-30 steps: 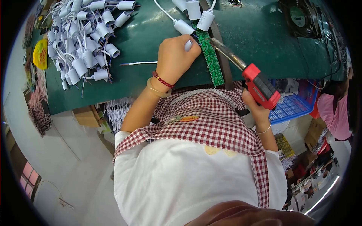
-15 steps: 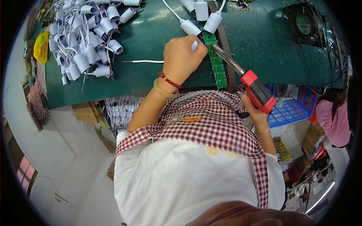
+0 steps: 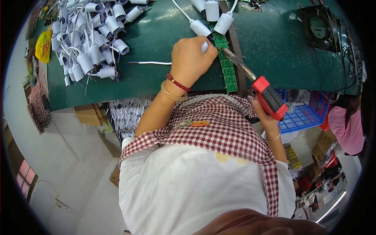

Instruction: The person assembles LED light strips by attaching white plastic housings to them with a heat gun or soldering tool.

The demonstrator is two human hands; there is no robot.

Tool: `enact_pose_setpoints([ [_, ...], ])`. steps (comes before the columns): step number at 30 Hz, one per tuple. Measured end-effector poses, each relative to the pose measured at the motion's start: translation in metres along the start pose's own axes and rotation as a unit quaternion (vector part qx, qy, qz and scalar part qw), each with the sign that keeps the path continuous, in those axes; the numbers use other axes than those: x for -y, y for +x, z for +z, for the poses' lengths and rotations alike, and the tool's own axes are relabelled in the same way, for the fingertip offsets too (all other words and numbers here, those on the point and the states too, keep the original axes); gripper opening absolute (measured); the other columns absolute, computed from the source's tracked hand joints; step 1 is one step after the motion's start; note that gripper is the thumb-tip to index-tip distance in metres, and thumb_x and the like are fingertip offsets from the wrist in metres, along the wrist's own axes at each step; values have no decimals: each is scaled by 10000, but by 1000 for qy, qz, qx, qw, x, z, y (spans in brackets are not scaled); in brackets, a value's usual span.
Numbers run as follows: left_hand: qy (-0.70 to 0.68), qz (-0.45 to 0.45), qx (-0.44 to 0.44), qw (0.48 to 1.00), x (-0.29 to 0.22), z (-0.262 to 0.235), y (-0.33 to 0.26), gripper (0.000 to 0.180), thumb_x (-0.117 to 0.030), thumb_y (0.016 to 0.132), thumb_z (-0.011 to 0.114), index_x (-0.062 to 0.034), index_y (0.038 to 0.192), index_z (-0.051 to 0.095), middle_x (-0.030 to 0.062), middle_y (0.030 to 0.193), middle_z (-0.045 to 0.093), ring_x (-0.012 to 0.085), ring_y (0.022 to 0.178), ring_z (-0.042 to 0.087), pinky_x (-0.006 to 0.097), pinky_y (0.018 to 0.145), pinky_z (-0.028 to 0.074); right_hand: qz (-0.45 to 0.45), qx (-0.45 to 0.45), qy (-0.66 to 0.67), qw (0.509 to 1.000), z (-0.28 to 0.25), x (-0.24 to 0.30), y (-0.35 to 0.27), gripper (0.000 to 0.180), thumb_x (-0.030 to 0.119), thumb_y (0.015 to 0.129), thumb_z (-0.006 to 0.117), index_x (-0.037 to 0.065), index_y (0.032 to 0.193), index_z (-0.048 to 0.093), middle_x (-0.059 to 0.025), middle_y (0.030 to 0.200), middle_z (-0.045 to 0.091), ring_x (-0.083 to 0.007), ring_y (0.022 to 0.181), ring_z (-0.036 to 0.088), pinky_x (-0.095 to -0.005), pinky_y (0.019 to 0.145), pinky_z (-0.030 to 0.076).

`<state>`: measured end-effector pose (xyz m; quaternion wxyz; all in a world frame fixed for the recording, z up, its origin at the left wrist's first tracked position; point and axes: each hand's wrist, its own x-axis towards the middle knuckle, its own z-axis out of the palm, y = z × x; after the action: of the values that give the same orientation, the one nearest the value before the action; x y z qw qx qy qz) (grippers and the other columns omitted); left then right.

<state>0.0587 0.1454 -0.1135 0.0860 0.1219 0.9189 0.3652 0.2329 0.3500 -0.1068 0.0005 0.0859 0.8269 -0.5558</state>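
Note:
My left hand (image 3: 192, 58) is closed around a white lamp socket (image 3: 204, 47), mostly hidden by the fingers. A white cable (image 3: 154, 63) with bared coloured ends sticks out on the left of that hand. A strip of small green circuit boards (image 3: 228, 74) lies beside the fingertips, along a dark bar (image 3: 240, 74). My right hand (image 3: 267, 118) grips a red and black soldering iron (image 3: 269, 98) by its handle. The iron's tip meets the strip close to the left fingers; whether it touches a wire there is too small to tell.
Many white lamp sockets with cables (image 3: 94, 53) are heaped at the far left. Several more sockets (image 3: 224, 22) stand at the strip's far end. A black fan (image 3: 319, 27) sits at the far right. Below the table edge is a blue crate (image 3: 299, 117); pink cloth (image 3: 346, 129) shows at right.
The whole picture has shifted slightly. Both hands, the lamp socket and the soldering iron keep nearly the same places relative to the board strip.

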Motion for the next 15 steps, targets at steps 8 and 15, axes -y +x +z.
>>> enact_pose_setpoints([
  [8,6,9,-9,1000,0,1,-1,191,-204,730,629,-18,705,662,195,618,603,366,592,606,437,559,486,54,-46,66,995,-2,2,-9,163,32,746,715,11,890,640,-61,793,610,-138,651,592,-266,582,459],
  [15,2,9,-10,1000,0,2,-1,203,-206,740,624,-9,710,660,194,620,605,362,581,606,435,550,486,82,-49,119,988,-6,2,-10,154,23,766,709,6,905,645,-59,805,620,-136,688,600,-258,615,469],
])
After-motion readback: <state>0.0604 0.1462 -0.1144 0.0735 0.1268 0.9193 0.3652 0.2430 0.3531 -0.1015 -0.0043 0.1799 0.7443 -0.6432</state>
